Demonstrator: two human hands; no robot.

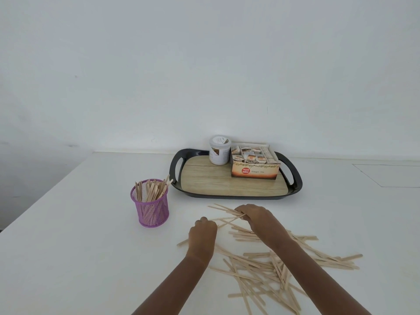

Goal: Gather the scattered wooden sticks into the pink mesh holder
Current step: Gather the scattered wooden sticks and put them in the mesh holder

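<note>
Scattered wooden sticks lie loose on the white table, crossing one another in a broad heap that runs from the middle of the view toward the lower right. A small bundle of sticks is lifted or half-lifted at the far edge of that heap, spanning the gap between the two hands. The left hand is clenched on the near-left ends of this bundle, fingers curled under; the right hand is pinched around the far-right ends, knuckles up. Both grips therefore hold the same few sticks, one at each end, as though squaring them into line; how many sticks are in the bundle cannot be counted.

The pink mesh holder stands upright to the left of the hands, apart from them and from the heap, just in front of the near-left corner of the tray. It already carries a good many sticks standing on end, leaning toward its right rim. Judged from this, the task is partly done: a fair share is stowed, but the larger part seems to remain on the table, mostly nearer the person than the bundle in hand.

Beyond the hands, a black tray with a wood-patterned floor bears a white jar and an open box of ginger tea.
</note>
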